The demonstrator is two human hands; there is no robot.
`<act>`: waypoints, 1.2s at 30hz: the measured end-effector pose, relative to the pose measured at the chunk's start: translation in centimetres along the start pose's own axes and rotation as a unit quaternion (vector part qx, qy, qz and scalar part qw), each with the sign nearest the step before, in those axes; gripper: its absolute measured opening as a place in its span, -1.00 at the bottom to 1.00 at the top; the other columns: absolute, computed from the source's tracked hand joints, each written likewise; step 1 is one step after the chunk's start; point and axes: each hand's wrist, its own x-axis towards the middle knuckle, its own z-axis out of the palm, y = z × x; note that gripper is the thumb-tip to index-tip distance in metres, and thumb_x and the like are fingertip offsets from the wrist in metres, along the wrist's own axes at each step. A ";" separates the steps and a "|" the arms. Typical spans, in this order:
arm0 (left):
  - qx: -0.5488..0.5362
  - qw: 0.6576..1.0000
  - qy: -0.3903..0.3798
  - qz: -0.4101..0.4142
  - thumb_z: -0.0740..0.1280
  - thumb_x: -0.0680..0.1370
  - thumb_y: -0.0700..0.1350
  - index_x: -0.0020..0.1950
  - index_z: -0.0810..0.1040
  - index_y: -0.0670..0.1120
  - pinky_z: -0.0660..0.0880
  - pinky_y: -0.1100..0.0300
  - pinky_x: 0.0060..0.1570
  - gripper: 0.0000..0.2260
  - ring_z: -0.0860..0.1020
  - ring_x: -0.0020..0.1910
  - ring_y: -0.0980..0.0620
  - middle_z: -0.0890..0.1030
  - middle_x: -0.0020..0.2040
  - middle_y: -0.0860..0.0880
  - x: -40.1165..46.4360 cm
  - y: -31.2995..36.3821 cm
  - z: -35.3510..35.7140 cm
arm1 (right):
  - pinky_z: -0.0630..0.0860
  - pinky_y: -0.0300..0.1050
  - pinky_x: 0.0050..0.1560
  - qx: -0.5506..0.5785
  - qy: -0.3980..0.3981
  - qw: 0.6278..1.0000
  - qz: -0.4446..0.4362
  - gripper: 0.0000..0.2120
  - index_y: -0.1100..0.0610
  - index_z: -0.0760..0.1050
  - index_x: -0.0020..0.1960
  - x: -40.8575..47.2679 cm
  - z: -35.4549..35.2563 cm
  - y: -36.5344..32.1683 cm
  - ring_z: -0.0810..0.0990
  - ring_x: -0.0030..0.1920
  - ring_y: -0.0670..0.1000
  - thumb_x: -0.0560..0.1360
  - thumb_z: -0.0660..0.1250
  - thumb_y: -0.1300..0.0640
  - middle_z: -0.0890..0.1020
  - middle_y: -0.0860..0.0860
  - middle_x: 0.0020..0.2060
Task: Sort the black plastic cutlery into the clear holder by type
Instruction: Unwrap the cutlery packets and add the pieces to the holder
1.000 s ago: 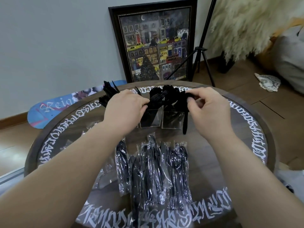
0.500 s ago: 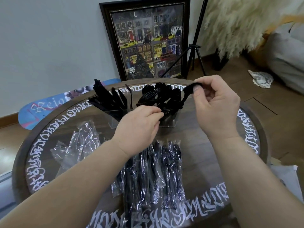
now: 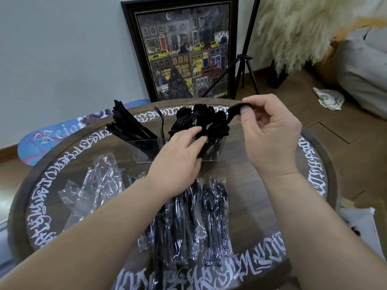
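Head view: the right hand (image 3: 270, 132) now sits higher, at about two o'clock on the table (image 3: 261, 178), its grip pinched on a black spoon (image 3: 234, 110) lifted clear above the clear holder (image 3: 146, 150). The left hand (image 3: 180, 162) has dropped toward centre, fingers curled against the spoon cluster (image 3: 201, 120); whether they clamp anything, I cannot tell. Knives (image 3: 127, 124) fill the holder's ten o'clock section. Wrapped cutlery packs (image 3: 199, 218) wait at six o'clock, so plenty remains unsorted.

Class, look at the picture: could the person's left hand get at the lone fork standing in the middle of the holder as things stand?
Probably yes. The left hand rests just right of the fork, which stands alone with open space around its upper stem; nothing lies between them.
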 end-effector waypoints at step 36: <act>0.032 0.999 -0.028 0.003 0.41 0.45 -0.11 0.37 0.44 -0.13 0.51 -0.08 0.13 -0.51 0.46 0.24 -0.16 0.36 0.45 -0.11 -1.9 -0.2 -0.2 | 0.40 -0.14 -0.15 -0.218 -0.224 0.949 0.047 -0.71 -0.02 0.53 0.23 -2.6 0.2 2.4 0.42 -0.26 -0.09 0.52 0.29 0.10 0.48 -0.09 -0.14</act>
